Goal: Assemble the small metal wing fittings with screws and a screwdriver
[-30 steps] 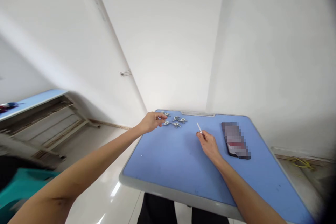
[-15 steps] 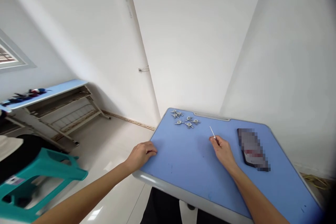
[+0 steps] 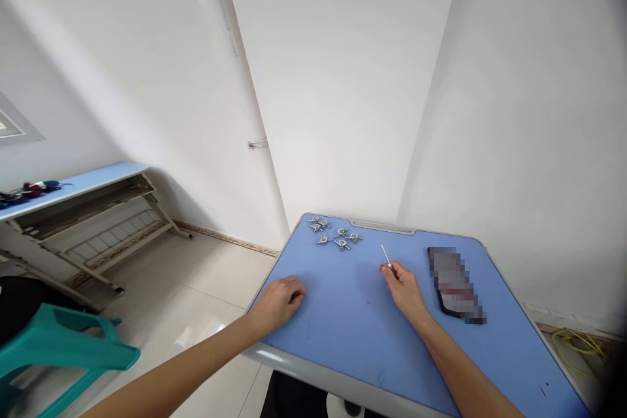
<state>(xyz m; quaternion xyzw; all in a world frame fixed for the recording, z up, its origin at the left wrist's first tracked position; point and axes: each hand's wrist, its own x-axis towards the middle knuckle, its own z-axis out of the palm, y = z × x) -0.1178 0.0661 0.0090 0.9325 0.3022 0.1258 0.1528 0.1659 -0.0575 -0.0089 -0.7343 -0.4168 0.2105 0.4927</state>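
My left hand (image 3: 278, 304) rests on the left side of the blue table (image 3: 333, 326), its fingers curled in a loose fist with nothing visible in them. Near the middle of the table, my right hand (image 3: 404, 289) pinches a thin pale rod (image 3: 386, 255) that points up and away from me. The fingers cover its lower end, so its kind does not show. Toward the far left corner lie several small metal parts (image 3: 341, 244), each with a round middle and thin pins. Neither hand touches them.
A phone (image 3: 458, 287), its screen blurred out, lies right of my right hand. White walls stand behind the table. To the left are a teal stool (image 3: 83, 346) and another blue-topped desk (image 3: 98, 176) with dark items on it. Yellow cable (image 3: 578, 343) lies on the floor at right.
My left hand has moved in from the table's left edge, further onto the top. My right hand keeps its pinch on the rod. The whole view has shifted slightly.
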